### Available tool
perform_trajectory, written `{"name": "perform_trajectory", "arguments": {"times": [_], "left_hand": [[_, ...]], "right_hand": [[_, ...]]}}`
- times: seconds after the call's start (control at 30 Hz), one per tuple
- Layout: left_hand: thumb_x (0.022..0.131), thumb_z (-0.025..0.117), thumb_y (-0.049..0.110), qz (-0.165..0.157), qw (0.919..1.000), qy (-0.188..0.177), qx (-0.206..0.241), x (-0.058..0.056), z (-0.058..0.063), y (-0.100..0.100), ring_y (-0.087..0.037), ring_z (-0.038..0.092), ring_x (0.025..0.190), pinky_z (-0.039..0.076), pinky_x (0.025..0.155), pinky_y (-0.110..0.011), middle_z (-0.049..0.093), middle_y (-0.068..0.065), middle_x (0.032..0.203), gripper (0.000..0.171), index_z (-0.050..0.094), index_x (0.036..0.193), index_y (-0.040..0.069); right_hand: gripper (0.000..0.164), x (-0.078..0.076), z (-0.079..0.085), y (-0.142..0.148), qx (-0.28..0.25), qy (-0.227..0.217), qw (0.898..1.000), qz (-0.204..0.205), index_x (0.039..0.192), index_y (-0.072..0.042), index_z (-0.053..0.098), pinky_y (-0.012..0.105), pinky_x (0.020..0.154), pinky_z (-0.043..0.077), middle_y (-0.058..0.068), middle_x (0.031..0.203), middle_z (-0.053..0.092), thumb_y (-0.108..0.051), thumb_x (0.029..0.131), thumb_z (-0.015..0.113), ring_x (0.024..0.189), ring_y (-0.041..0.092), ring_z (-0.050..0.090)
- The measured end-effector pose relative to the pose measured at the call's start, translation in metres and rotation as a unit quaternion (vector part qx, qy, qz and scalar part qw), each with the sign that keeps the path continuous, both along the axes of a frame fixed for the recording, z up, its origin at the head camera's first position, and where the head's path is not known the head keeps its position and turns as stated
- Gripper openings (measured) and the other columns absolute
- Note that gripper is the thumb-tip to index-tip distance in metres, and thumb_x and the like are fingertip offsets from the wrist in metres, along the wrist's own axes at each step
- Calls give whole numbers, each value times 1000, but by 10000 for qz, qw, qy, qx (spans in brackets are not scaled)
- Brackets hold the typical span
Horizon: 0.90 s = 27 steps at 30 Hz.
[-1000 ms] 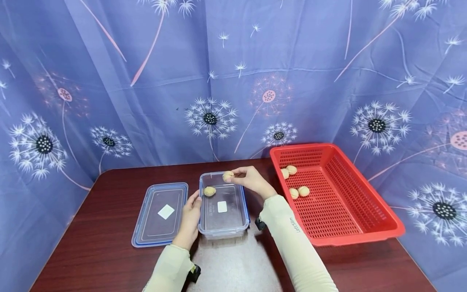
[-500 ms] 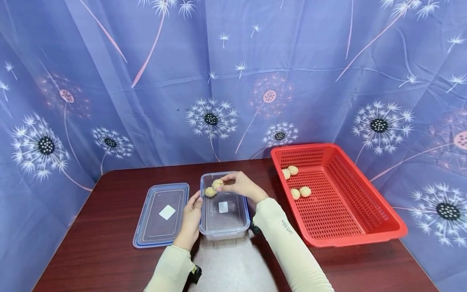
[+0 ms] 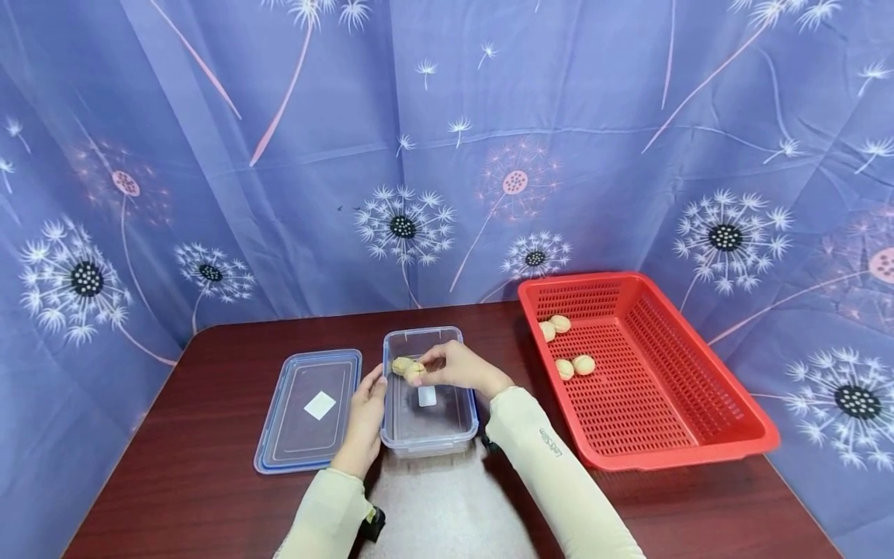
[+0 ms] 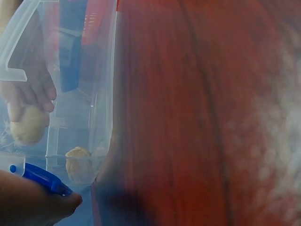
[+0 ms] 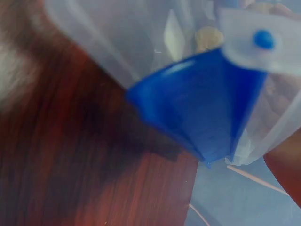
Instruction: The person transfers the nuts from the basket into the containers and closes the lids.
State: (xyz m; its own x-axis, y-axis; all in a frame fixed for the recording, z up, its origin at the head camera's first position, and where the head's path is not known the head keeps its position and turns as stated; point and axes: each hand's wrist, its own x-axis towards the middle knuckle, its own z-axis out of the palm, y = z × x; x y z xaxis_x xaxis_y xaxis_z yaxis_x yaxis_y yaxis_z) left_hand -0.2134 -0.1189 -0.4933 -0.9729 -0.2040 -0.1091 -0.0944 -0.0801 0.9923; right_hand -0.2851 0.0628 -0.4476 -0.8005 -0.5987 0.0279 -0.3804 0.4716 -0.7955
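A clear plastic food box [image 3: 429, 449] with blue side clips stands uncovered on the table in the head view. My right hand [image 3: 457, 366] reaches down into it and pinches a walnut [image 3: 414, 373] between thumb and fingers. Right beside that nut, near the box's left wall, lies another walnut [image 3: 400, 365]; the left wrist view shows this lying walnut [image 4: 79, 162] through the plastic. My left hand [image 3: 363, 415] rests against the box's left side, its fingertips at the wall. A blue clip [image 4: 44, 179] is close to that hand in the left wrist view.
To the left lies the box's clear lid [image 3: 286, 419] with a blue seal and white label. A red perforated basket [image 3: 670, 373] stands at the right, several walnuts [image 3: 583, 365] along its left side. Behind the brown table [image 3: 181, 450] hangs a blue dandelion-print curtain [image 3: 314, 233].
From above the box's far rim, my right hand has moved left and down into the box with its walnut, bringing it beside the other one. My left hand has stayed at the box's side.
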Motion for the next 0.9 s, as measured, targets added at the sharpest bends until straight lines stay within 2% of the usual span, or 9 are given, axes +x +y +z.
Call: {"name": "perform_trajectory", "arguments": {"times": [0.27,0.43,0.5,0.67,0.73,0.8,0.9], "left_hand": [[104,39,14,16,10000,20,42,1,-1,1,-36,36,133,29,112,-48,38,-24,146,43,39,144,-1],[104,39,12,-17,9999,30,168,1,-2,1,-37,38,132,31,111,-48,40,-24,145,42,40,144,-1],[104,39,13,-50,9998,27,186,1,-1,2,-37,37,133,30,111,-48,39,-24,145,42,39,144,-1],[104,39,13,-68,9999,40,119,4,2,3,-38,36,134,29,111,-49,39,-24,146,43,39,144,-1],[104,39,13,-56,9999,81,92,4,2,3,-38,36,133,30,111,-50,38,-25,146,43,38,144,-2],[103,39,12,-43,9999,97,90,5,3,3,-38,35,133,29,111,-50,38,-25,146,43,38,144,-2],[104,38,12,-42,9999,124,41,4,3,3,-37,33,135,27,112,-50,36,-26,147,44,37,144,-3]], "right_hand": [[29,8,-5,-3,725,918,9931,131,99,-13,76,22,71,49,-6,90,68,-29,75,81,84,14,63],[31,11,-10,-2,911,1157,9891,100,102,-17,75,27,75,50,-7,95,68,-35,77,80,91,16,63],[35,11,-12,0,747,1057,9915,92,106,-14,74,32,81,51,-5,98,69,-35,78,79,95,18,62],[39,8,-12,5,-269,533,9979,252,114,-1,70,49,88,49,13,105,68,-22,82,78,101,31,60],[39,7,-11,8,-522,404,9974,273,115,0,68,51,88,49,17,106,68,-19,82,77,101,34,60],[40,7,-8,10,-611,272,9976,199,118,-2,67,49,88,49,15,107,68,-20,84,76,101,32,60],[39,8,-3,13,-594,344,9976,89,118,-7,67,48,89,49,7,103,70,-21,83,76,99,28,61]]}}
